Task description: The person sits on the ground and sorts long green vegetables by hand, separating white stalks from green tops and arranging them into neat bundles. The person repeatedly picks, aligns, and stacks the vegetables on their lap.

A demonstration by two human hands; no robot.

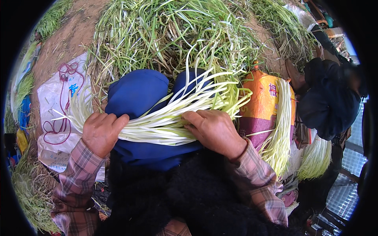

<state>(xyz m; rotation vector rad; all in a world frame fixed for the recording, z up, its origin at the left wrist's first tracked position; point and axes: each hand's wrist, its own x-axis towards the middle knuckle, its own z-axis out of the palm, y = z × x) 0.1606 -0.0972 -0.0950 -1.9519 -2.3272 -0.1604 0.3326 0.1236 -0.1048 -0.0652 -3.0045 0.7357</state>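
Note:
A bundle of long pale yellow-white leafy stalks, possibly blanched chives [159,126], lies across my blue-covered knees. My left hand [103,132] is closed around its left part, and thin white ends fan out beyond the fist. Thumb and fingers of my right hand [214,131] pinch stalks at the bundle's right part, where the ends spread upward and to the right. Beyond my knees rises a large heap of green and pale stalks [165,38]. Another pale bundle [280,126] is draped over an orange and purple sack [254,88] at my right.
At the left a white woven sack [50,94] lies on bare soil [56,53] with a dark red cord [60,118] on it. A person in dark clothing [327,97] is close at the right, near another pale bundle [316,159]. More green heaps [283,29] stand around.

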